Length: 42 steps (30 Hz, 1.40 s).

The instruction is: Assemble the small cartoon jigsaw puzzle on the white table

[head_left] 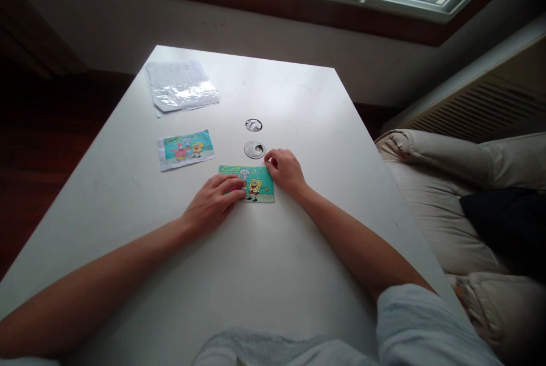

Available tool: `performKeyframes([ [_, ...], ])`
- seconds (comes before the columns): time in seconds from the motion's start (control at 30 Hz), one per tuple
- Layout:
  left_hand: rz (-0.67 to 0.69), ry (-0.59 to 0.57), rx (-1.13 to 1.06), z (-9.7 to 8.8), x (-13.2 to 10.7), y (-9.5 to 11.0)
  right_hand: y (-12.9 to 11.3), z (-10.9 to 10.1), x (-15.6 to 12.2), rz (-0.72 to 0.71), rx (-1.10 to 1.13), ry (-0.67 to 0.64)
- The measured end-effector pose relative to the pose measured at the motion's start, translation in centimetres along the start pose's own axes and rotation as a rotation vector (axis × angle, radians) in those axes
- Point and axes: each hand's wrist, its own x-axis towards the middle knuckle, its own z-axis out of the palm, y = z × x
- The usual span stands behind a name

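Note:
A jigsaw puzzle (260, 188) with a cartoon picture in teal, yellow and pink lies flat on the white table (298, 275). My left hand (219, 194) rests over its left part, fingers stretched out flat and covering some of the picture. At the puzzle's upper right corner is my right hand (286, 168), its fingers curled in and the thumb close to the index finger. Whatever may sit between those fingertips is too small to make out. Left of the puzzle lies a paper sheet (186, 149) printed with a similar cartoon picture.
Just beyond the puzzle, a round metallic lid (255, 149) lies near a round opening (253, 125) with pale crumpled material inside. A clear plastic bag (183, 87) with papers is at the far left of the table. A beige sofa (426, 206) stands to the right.

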Motion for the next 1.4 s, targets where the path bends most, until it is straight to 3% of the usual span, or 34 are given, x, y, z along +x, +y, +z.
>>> performKeyframes([
  [0.5, -0.004, -0.025, -0.087, -0.6, 0.4, 0.4, -0.3, 0.1, 0.0, -0.148, -0.075, -0.068],
  [1.03, 0.001, 0.002, -0.067, -0.2, 0.2, 0.6, -0.8, 0.2, 0.0, -0.120, -0.134, -0.060],
  [1.23, -0.206, 0.125, 0.046, -0.2, 0.5, -0.8, -1.9, -0.2, -0.4, -0.188, -0.137, 0.023],
  [1.4, -0.295, 0.183, 0.114, -0.4, 0.8, -1.9, -5.3, 0.0, -2.3, -0.330, -0.169, -0.150],
])
